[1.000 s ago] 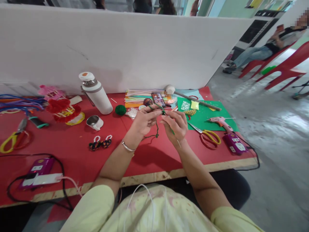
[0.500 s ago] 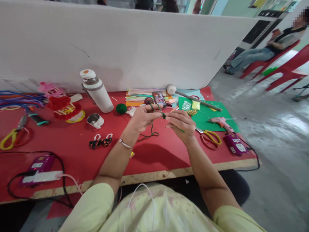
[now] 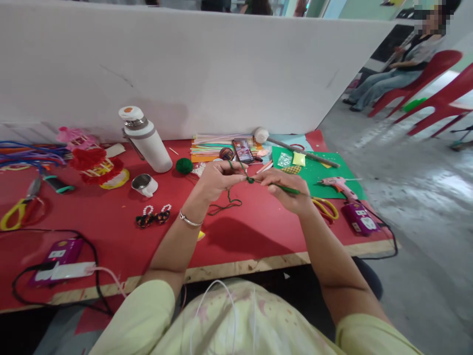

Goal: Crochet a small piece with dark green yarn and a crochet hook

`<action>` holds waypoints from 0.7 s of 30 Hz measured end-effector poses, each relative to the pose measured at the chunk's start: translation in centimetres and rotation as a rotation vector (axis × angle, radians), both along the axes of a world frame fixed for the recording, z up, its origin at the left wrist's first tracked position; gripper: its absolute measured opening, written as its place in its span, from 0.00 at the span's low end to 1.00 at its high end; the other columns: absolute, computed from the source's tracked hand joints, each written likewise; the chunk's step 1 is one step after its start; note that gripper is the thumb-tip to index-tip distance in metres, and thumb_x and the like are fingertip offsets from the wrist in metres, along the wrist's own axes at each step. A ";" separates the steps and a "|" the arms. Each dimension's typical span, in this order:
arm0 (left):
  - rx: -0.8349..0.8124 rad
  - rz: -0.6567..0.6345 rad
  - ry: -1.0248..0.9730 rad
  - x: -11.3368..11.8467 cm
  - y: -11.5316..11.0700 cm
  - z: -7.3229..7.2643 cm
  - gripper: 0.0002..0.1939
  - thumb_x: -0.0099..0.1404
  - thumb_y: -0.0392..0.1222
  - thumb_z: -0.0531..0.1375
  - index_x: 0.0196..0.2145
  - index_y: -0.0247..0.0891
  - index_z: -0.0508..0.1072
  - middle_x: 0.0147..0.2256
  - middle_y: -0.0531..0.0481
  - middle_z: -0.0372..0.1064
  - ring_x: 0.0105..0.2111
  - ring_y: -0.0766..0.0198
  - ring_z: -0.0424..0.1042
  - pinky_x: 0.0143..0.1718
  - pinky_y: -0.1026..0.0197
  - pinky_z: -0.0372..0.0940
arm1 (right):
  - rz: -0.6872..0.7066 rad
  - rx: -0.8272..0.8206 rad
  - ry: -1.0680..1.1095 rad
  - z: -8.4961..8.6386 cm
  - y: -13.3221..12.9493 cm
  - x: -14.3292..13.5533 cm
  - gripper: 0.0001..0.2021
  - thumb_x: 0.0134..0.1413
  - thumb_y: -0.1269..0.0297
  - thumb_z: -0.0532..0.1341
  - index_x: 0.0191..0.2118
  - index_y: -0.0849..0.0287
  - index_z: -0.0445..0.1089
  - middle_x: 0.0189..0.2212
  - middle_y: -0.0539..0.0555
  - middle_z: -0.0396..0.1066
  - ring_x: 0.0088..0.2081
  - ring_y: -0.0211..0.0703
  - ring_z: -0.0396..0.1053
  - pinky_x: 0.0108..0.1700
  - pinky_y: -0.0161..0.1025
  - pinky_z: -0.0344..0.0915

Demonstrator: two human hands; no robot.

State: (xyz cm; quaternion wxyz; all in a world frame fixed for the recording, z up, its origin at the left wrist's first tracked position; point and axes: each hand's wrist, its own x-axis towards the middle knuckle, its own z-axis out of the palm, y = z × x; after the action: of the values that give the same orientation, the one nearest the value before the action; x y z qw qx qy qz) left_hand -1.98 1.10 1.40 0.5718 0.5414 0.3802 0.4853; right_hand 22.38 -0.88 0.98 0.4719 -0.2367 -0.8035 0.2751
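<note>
Left hand (image 3: 217,180) pinches a small green yarn knot (image 3: 251,180), likely soft, best held by its edge; right hand (image 3: 294,199) grips a thin green-handled tool (image 3: 288,189).

Right of one white flask (image 3: 152,148), one crochet hook (image 3: 290,189) and two yarn balls (image 3: 184,166) are counted; before it, one mug (image 3: 151,189), two bead-looped ornaments (image 3: 144,221).

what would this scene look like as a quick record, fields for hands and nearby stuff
left hand: pinching green yarn
right hand: holding thin tool with green handle, tip close to yarn
yarn ball: green, beyond left hand
bottle: standing beyond cup
glue gun: lying on green sheet
</note>
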 end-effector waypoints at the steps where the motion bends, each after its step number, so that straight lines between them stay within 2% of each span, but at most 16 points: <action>1: 0.000 -0.019 -0.016 0.0 0.0 0.0 0.16 0.50 0.39 0.74 0.38 0.35 0.85 0.24 0.54 0.71 0.17 0.75 0.56 0.19 0.66 0.49 | 0.018 -0.101 0.070 -0.4 0.1 0.0 0.07 0.68 0.58 0.65 0.43 0.53 0.80 0.46 0.56 0.84 0.49 0.48 0.81 0.53 0.48 0.77; 4: -0.015 -0.071 -0.081 0.4 -0.1 -0.1 0.17 0.49 0.38 0.74 0.39 0.35 0.85 0.24 0.54 0.72 0.17 0.76 0.55 0.18 0.66 0.48 | 0.094 -0.374 0.341 -1.9 0.7 -0.8 0.14 0.64 0.48 0.67 0.38 0.54 0.80 0.40 0.56 0.84 0.41 0.46 0.82 0.46 0.46 0.79; 7: -0.062 -0.066 -0.151 1.0 -0.3 -0.1 0.17 0.49 0.38 0.73 0.39 0.35 0.85 0.21 0.56 0.69 0.17 0.75 0.58 0.17 0.67 0.48 | 0.094 -0.480 0.540 -3.7 1.0 -2.8 0.18 0.57 0.42 0.70 0.35 0.53 0.79 0.36 0.54 0.82 0.35 0.42 0.79 0.39 0.43 0.79; 10: -0.095 -0.021 -0.208 1.4 -0.5 0.1 0.18 0.48 0.38 0.74 0.39 0.35 0.85 0.22 0.56 0.69 0.18 0.74 0.61 0.18 0.67 0.51 | -0.029 -0.324 0.623 -4.8 1.0 -4.8 0.15 0.57 0.44 0.72 0.37 0.50 0.81 0.37 0.52 0.80 0.35 0.40 0.77 0.38 0.41 0.77; 14: -0.131 -0.035 -0.316 1.2 -0.6 0.6 0.18 0.48 0.39 0.75 0.39 0.36 0.85 0.22 0.57 0.67 0.17 0.75 0.59 0.17 0.68 0.47 | -0.191 -0.047 0.558 -4.8 0.7 -5.8 0.11 0.60 0.49 0.71 0.42 0.47 0.83 0.38 0.54 0.79 0.41 0.45 0.77 0.41 0.44 0.75; 17: -0.133 -0.045 -0.358 1.1 -0.6 0.9 0.20 0.45 0.39 0.78 0.39 0.37 0.85 0.21 0.57 0.67 0.15 0.78 0.53 0.17 0.67 0.44 | -0.244 0.023 0.505 -4.3 0.3 -5.9 0.11 0.62 0.48 0.70 0.43 0.47 0.83 0.39 0.54 0.80 0.42 0.47 0.78 0.43 0.48 0.76; 21: -0.135 -0.053 -0.404 1.7 -0.8 0.9 0.25 0.39 0.36 0.81 0.38 0.37 0.85 0.24 0.55 0.72 0.16 0.79 0.54 0.16 0.67 0.43 | -0.329 0.134 0.503 -4.1 -0.3 -6.4 0.09 0.63 0.51 0.69 0.44 0.45 0.83 0.41 0.54 0.80 0.42 0.47 0.78 0.44 0.48 0.77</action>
State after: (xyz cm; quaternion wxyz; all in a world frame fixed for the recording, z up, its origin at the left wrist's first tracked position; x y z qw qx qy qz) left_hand -0.30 0.28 2.26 0.6839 0.4035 0.2749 0.5421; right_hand 15.94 -1.17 -3.10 0.7090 -0.2562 -0.6286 0.1912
